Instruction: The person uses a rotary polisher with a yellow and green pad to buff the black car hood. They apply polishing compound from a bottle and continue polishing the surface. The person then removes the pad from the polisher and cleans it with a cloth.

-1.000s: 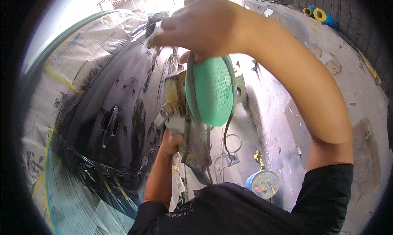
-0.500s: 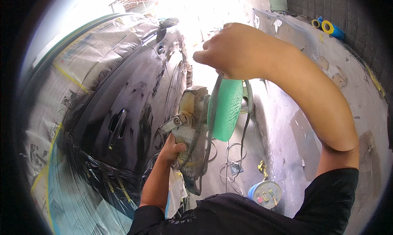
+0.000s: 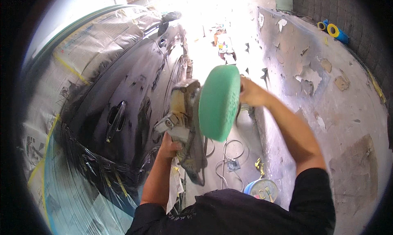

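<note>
My left hand is wrapped round the body of a worn, dusty electric polisher, held upright in front of me. A thick green foam pad sits on the polisher's right side. At the pad's right edge is my right hand, slightly blurred. Its fingers look curled and are partly hidden behind the foam, so what they grip does not show. Left of the polisher stands a glossy black car door panel with a chrome handle.
Masking paper and clear plastic film cover parts of the car. A grey cable loops on the floor near a round bucket. On the right runs a wall with peeling patches; yellow-and-blue rolls lie beyond it.
My right hand has come down from above the polisher to the pad's right edge. The green pad has turned to show more of its side. My left hand keeps its hold.
</note>
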A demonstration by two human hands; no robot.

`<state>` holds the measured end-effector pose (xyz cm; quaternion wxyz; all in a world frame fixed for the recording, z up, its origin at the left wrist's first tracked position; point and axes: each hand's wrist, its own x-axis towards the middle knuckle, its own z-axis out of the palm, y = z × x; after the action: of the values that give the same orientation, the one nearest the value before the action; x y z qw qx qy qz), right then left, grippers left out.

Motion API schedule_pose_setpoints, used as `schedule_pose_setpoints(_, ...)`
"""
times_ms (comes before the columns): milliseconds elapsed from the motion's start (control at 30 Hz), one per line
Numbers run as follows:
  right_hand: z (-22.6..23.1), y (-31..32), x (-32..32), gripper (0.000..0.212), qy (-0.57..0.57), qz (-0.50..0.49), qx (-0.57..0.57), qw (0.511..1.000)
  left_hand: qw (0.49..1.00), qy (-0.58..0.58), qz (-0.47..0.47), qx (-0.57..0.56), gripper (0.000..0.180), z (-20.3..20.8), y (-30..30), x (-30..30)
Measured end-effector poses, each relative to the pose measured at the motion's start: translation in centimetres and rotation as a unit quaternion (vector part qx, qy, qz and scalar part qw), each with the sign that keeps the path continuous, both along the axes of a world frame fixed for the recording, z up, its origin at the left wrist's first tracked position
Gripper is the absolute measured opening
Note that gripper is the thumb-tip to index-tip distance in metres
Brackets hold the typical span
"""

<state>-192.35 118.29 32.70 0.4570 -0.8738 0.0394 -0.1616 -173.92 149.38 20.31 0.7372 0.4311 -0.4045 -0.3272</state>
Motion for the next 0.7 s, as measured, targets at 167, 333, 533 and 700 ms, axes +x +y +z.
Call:
schedule_pose_setpoints(167, -15.7, 6.2, -2.6, 0.064, -0.046, -0.052, 0.311, 0.948, 0.991, -0.067, 0.107, -0.045, 0.089, 2.3, 0.9, 1.5)
schedule_pose_setpoints(333, -23.2, 15.7, -7.5, 0.076, 0.002, 0.026, 0.485, 0.874, 0.97, -0.044, 0.16, -0.175, 0.08, 6.0, -1.3, 2.4)
schedule_pose_setpoints(533, -29.9, 16.1, -8.0, 0.09, 0.186, -0.077, 0.283, 0.938, 0.947, 0.073, 0.202, -0.241, 0.086, 11.2, -2.8, 1.1)
schedule_pose_setpoints(700, -34.1, 5.1, -9.6, 0.07, 0.013, -0.333, 0.046, 0.942, 0.945, 0.092, -0.081, -0.304, 0.084, 13.1, -0.4, 1.2)
